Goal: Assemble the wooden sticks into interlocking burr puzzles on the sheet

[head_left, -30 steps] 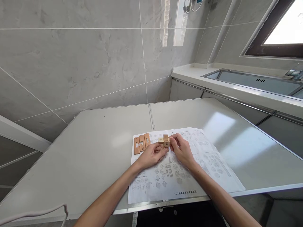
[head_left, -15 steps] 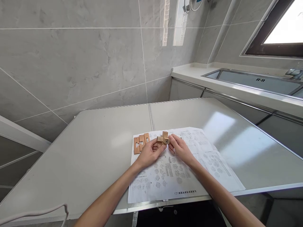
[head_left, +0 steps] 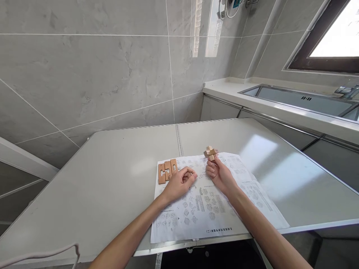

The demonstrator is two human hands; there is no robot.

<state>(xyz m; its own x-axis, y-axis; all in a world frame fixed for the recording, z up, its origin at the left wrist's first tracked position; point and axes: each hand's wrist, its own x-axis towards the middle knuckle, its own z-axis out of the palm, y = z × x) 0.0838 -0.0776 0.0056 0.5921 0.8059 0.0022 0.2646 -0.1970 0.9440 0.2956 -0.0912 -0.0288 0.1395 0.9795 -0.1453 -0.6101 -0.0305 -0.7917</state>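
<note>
Between the thumb and fingers of my right hand (head_left: pixel 221 177) is a wooden burr puzzle (head_left: pixel 210 152), a cross-shaped cluster of interlocked pale sticks, held up above the far edge of the printed sheet (head_left: pixel 224 220). My left hand (head_left: pixel 181 183) hovers over or rests on the sheet, its fingers loosely curled and closed, with nothing visible in them. Just beyond its knuckles lie several flat wooden pieces (head_left: pixel 167 170) with cut-out slots, side by side at the sheet's left edge. My left hand partly covers their near right end.
The sheet, covered in small diagrams, lies upside down to me on a pale folding table (head_left: pixel 117 186) with a centre seam. A tiled wall (head_left: pixel 98 74) stands behind. To the right is a counter with a sink (head_left: pixel 297 99). A cable (head_left: pixel 42 254) crosses the lower left.
My left hand has let go of the burr puzzle. My right hand has carried it up and to the right, away from the left hand, and turned it.
</note>
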